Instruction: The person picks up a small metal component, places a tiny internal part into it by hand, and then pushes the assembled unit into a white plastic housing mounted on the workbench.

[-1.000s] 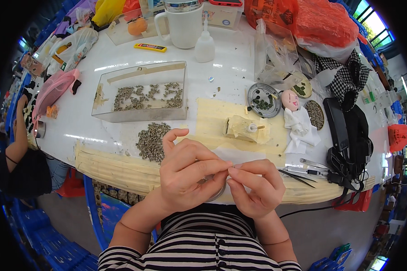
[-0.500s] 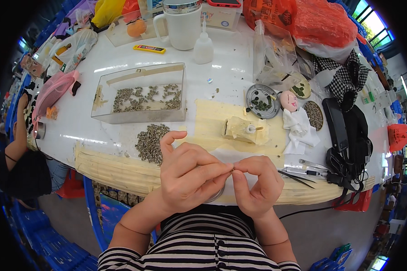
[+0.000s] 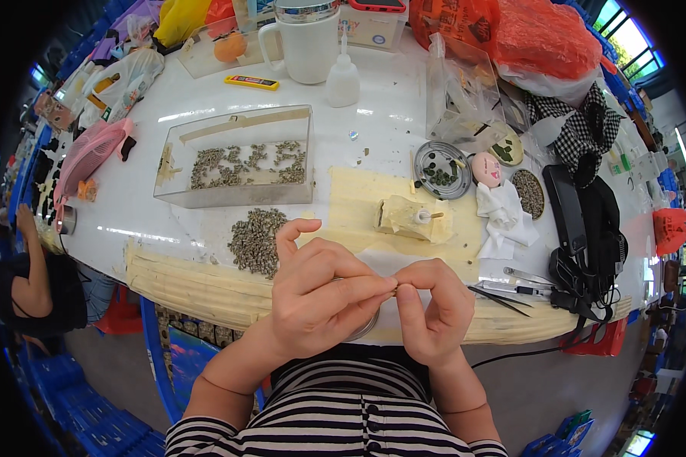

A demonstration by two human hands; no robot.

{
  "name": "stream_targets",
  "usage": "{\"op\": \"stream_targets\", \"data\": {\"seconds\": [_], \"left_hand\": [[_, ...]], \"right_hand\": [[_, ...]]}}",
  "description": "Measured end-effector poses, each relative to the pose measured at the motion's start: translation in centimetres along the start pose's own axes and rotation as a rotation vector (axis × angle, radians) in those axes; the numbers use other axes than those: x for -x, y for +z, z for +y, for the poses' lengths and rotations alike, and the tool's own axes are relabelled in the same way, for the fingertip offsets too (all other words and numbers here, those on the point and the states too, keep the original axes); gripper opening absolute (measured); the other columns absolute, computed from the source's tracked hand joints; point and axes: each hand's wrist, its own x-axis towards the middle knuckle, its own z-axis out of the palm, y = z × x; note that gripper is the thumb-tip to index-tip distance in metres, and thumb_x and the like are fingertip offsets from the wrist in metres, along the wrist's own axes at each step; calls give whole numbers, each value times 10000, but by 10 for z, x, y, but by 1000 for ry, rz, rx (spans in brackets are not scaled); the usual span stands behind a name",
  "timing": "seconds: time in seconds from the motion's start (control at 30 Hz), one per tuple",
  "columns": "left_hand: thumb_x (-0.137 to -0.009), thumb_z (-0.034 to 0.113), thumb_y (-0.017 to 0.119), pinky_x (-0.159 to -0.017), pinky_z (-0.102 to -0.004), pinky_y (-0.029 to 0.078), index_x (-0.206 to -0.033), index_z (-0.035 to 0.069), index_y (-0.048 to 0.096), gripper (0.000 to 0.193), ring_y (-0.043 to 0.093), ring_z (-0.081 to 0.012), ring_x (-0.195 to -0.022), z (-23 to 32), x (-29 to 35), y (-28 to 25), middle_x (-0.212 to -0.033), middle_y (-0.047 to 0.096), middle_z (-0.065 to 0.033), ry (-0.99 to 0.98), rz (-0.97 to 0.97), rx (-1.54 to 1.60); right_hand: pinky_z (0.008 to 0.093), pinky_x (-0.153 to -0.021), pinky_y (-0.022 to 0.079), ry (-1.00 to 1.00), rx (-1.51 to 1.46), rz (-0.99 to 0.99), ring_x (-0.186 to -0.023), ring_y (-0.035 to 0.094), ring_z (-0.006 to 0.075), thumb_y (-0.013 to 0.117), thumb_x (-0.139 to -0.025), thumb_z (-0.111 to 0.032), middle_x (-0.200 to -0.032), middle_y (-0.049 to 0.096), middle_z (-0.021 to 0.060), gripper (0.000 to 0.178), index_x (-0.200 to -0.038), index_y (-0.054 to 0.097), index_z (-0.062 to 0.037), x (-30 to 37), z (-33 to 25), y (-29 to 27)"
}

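My left hand [image 3: 324, 293] and my right hand [image 3: 434, 308] meet over the table's near edge, thumb and forefinger of each pinched together. Between the fingertips sits a tiny piece, mostly hidden and too small to name. Below my left hand part of a round dish [image 3: 366, 327] shows. A heap of small grey-brown pieces [image 3: 258, 242] lies just beyond my left hand. Farther back, a clear plastic box [image 3: 236, 199] holds more such pieces. Past my right hand, a tape-wrapped block [image 3: 404, 218] with a small stick stands on yellowish paper [image 3: 351, 190].
Tweezers [image 3: 503, 302] and a craft knife [image 3: 514, 288] lie right of my right hand. Behind are a round dish of dark green pieces [image 3: 442, 171], crumpled tissue [image 3: 503, 217], a white squeeze bottle [image 3: 344, 80] and a mug [image 3: 306, 46]. Another person's arm [image 3: 34, 263] is at far left.
My right hand has shifted slightly left and up, its thumb now closer to the forefinger at the pinch. At far left, the other person's arm has lowered.
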Motion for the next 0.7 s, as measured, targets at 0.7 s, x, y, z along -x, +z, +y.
{"op": "stream_targets", "data": {"seconds": [0.7], "left_hand": [[-675,42,815,-1042,-419,307,-890,135,749,243,580,-114,-712,0,1,2,-786,627,37,-6,49,-102]], "right_hand": [[269,-587,517,-219,158,43,-676,638,191,781,-733,20,-842,692,97,253,-979,734,-17,-1,-5,0]]}}
